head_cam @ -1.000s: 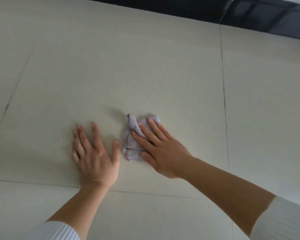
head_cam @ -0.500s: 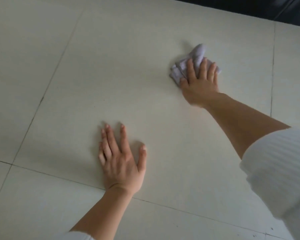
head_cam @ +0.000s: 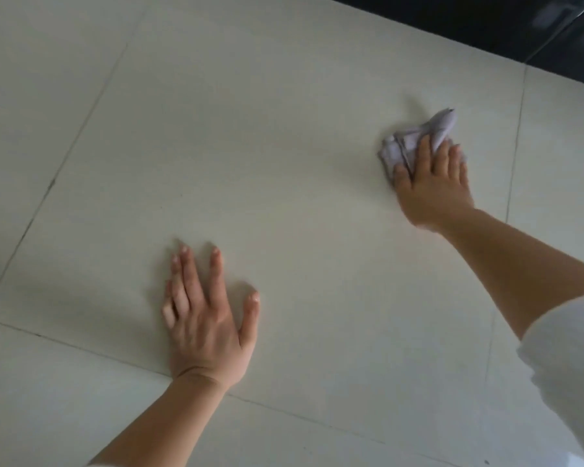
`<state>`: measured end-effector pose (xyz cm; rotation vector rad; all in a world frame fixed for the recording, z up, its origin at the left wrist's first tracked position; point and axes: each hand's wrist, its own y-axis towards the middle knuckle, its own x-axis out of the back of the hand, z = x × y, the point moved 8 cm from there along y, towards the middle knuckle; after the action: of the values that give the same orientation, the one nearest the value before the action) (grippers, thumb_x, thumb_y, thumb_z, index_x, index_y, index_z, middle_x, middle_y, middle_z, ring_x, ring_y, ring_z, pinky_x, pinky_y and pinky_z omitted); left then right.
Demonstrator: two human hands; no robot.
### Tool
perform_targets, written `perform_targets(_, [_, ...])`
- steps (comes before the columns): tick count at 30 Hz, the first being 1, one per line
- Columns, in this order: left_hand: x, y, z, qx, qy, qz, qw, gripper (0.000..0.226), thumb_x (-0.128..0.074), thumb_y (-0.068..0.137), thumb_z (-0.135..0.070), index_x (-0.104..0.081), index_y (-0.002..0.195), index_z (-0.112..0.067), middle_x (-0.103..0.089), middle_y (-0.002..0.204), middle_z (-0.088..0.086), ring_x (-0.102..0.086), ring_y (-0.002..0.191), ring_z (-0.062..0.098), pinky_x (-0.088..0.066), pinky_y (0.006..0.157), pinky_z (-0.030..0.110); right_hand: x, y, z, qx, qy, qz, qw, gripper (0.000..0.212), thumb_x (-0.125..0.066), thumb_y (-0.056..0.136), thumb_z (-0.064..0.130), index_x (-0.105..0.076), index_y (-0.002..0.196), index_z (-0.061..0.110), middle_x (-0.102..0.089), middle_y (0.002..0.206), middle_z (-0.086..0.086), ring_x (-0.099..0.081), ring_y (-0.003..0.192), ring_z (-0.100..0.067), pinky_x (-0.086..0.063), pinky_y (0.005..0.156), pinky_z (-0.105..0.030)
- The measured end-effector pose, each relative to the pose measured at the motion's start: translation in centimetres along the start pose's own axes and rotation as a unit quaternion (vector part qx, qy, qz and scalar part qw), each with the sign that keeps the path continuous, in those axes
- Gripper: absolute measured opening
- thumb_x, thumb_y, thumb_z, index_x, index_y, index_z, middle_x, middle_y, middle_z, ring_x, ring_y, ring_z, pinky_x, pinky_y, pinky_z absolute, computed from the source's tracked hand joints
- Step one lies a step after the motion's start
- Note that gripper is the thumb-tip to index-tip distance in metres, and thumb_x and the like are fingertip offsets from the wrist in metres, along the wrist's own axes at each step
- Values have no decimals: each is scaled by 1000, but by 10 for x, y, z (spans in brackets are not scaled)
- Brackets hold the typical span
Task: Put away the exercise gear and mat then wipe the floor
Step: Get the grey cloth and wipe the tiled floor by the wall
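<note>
Cloth, pale lilac & bunched, lies on the tiled floor at upper right of the view, near a grout line and not far from a dark edge along the top. Right hand sits on top of it, fingers straight & close together, pressing it to the tile; part of the cloth sticks out past the fingertips and on the thumb side. Left hand is well apart, lower centre, palm down on the floor w/ fingers spread, wrist over a grout line. White sleeve covers the right arm above the forearm.
</note>
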<state>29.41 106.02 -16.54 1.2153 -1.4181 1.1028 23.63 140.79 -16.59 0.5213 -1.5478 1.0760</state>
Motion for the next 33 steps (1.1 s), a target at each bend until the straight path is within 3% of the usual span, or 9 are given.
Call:
perform_targets(3, [-3,1,1,-7,-1,8,1000,74,-30,86,-55,-32,145,-11,-21,153,22,-18,141,34,-18,107,44,1,23,28,-74,52,25,996,65,-17,100,50,5,153,20,12,159,-17,14,144,-42,10,117,-49])
perform_targets(8, [-4,4,1,-14,-22,12,1000,73,-32,85,-55,-35,144,-12,-26,151,22,-24,139,34,-19,108,43,-21,-32,180,186,14,38,982,57,-19,100,50,7,150,41,20,158,-11,22,142,-40,14,116,-47])
perform_targets(12, [-3,4,3,-16,-24,12,1000,74,-33,83,-55,-37,142,-11,-26,151,23,-23,140,34,-20,106,44,-42,-96,187,265,-32,50,963,58,-20,99,54,7,149,44,23,158,-4,23,144,-28,12,118,-39])
perform_targets(14, [-3,3,2,-17,-34,23,999,74,-33,83,-55,-35,143,-11,-25,152,23,-21,141,34,-20,107,45,-43,-106,140,224,-37,40,973,59,-16,98,57,10,149,42,22,158,-4,21,145,-24,10,119,-37])
perform_targets(20, [6,12,16,-83,-74,99,989,65,-40,91,-53,-25,148,-25,-18,155,13,-21,136,33,-24,107,47,-49,-144,-15,-59,-22,44,997,65,-12,96,59,13,151,34,15,159,-14,12,147,-30,6,119,-42])
perform_targets(22, [16,20,35,-137,-79,123,980,60,-41,94,-47,-24,148,-27,-19,154,7,-21,135,30,-23,108,43,-54,-155,-26,-125,-7,47,991,65,-13,97,57,9,152,31,11,158,-19,8,146,-35,5,119,-46])
perform_targets(24, [22,21,75,-136,-50,128,981,62,-39,95,-47,-19,149,-25,-16,155,7,-14,140,28,-18,112,42,-60,-167,-2,-132,17,39,990,63,-15,98,55,6,152,30,11,157,-22,8,145,-40,6,118,-50])
perform_targets(30, [17,0,115,-142,-18,149,978,72,-23,89,-51,-10,151,-18,-1,159,12,1,146,31,-5,116,42,-95,-236,170,88,36,19,995,58,-14,99,50,8,151,36,23,155,-22,25,139,-45,19,113,-50])
perform_targets(33, [16,-1,108,-135,-13,167,977,67,-31,96,-45,-6,151,-14,5,158,14,7,145,33,1,117,40,-111,-284,202,211,17,3,977,58,-18,96,48,-14,152,33,0,157,-25,4,142,-48,1,117,-55])
